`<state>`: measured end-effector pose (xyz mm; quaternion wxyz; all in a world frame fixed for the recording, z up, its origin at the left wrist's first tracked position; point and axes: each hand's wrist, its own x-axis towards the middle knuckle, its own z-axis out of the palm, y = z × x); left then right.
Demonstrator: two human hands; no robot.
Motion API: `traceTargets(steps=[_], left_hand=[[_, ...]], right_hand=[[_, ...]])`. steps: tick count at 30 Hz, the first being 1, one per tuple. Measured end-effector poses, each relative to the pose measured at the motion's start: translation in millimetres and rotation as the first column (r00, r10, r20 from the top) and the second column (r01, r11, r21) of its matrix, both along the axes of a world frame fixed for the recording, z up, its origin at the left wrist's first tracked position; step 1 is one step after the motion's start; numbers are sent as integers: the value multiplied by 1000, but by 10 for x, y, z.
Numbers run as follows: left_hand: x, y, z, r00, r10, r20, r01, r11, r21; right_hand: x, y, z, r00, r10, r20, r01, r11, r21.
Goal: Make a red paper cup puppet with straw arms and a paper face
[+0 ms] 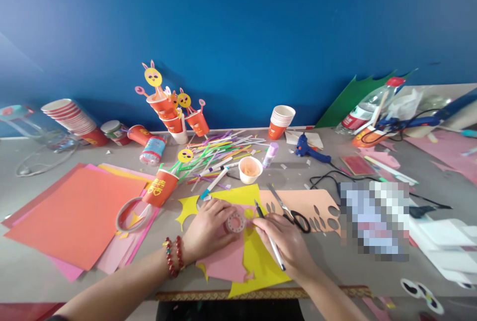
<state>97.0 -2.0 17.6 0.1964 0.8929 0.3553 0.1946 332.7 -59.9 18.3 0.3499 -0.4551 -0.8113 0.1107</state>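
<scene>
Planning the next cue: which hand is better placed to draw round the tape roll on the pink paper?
Probably the right hand: it holds the pen, tip beside the tape roll. The left hand is pressing on the roll atop the pink paper.

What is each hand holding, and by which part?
The right hand grips a pen at mid-shaft; the left hand presses a small tape roll by its rim onto pink paper.

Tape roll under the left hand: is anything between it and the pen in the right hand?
Nothing visible does. The left hand holds the tape roll on the pink paper, and the pen in the right hand sits just right of it with only flat paper between. The scissors lie farther right.
</scene>
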Motion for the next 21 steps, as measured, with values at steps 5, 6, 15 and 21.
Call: traceTargets(steps=[5,6,15,21], left_hand=[[21,-8,9,1000,8,-28,-9,1000,-18],[24,-10,16,999,10,-30,-10,1000,-20],[43,-27,26,998,14,-57,-15,1000,-20],[47,-30,31,998,16,-61,-18,1000,-26]], right_hand=[[5,4,-25,1000,-5,-6,5,1000,-29],[8,5,-33,1000,-5,-11,5,999,-38],[16,17,-5,999,6,-34,-8,998,-59],[23,32,7,1000,1,-25,-3,997,-72]])
